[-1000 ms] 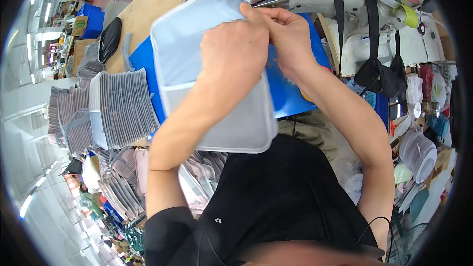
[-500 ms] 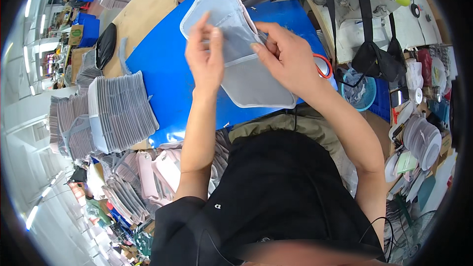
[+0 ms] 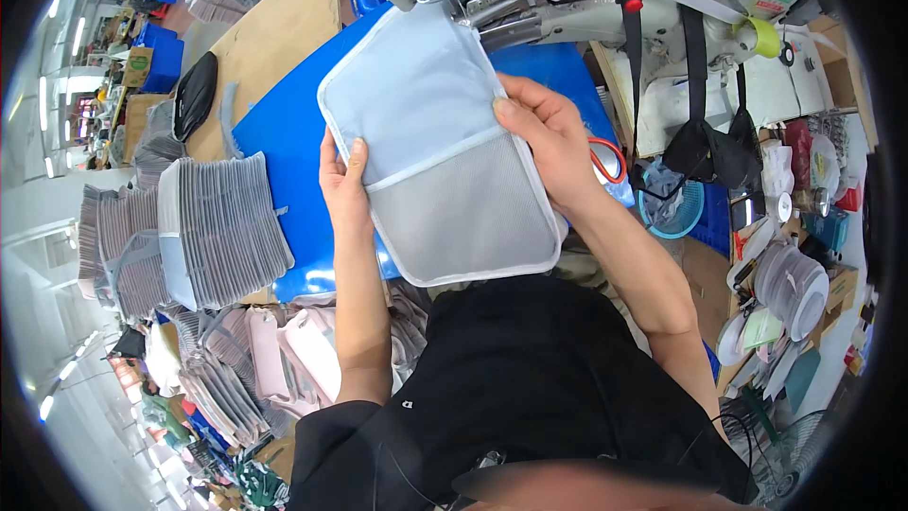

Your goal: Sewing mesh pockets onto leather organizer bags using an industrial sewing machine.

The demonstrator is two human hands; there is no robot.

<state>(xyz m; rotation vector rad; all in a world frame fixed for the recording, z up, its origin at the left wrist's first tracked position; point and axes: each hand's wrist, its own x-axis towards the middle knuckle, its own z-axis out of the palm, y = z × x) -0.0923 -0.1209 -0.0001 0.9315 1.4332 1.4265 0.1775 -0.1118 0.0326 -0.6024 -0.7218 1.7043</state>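
Note:
Between my hands is a light grey-blue fabric panel with pale bound edges and a grey mesh pocket across its near half. My left hand grips its left edge, thumb on top and fingers beneath. On the opposite edge, my right hand pinches the panel near the top of the mesh. The panel's far end reaches the metal parts of a sewing machine. Under it lies a blue work surface. Red-handled scissors lie just right of my right wrist, partly hidden.
A tall stack of grey mesh panels stands at the left, with pink-and-grey pieces piled below it. Black straps and a black pouch hang at the right, above a light-blue basket. Rolls of white tape sit farther right.
The panel has come nearer to me and lies flatter, its face spread out. My left hand has moved from above the panel down to its left edge and closed on it.

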